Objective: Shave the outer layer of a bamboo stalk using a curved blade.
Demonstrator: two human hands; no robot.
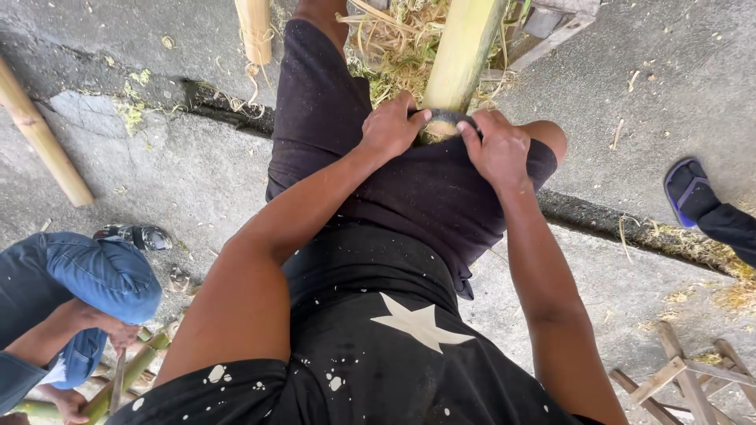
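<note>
We hold a dark curved blade [446,118] with both hands, our left hand [391,126] and right hand [499,148] each clenched on an end, pressed against the yellow-green bamboo pole [461,55] just above the grip; the blade's middle is partly hidden. Below the grip lie our black shorts [417,197]; grey cracked concrete [157,173] spreads around

Black short-sleeved shirt [378,346], pale star on front, white paint-like flecks scattered over chest and sleeve edge. Dark shorts [394,181] down to knee. Forearms bare, left hand [391,126] and right hand [498,149] ungloved.
</note>
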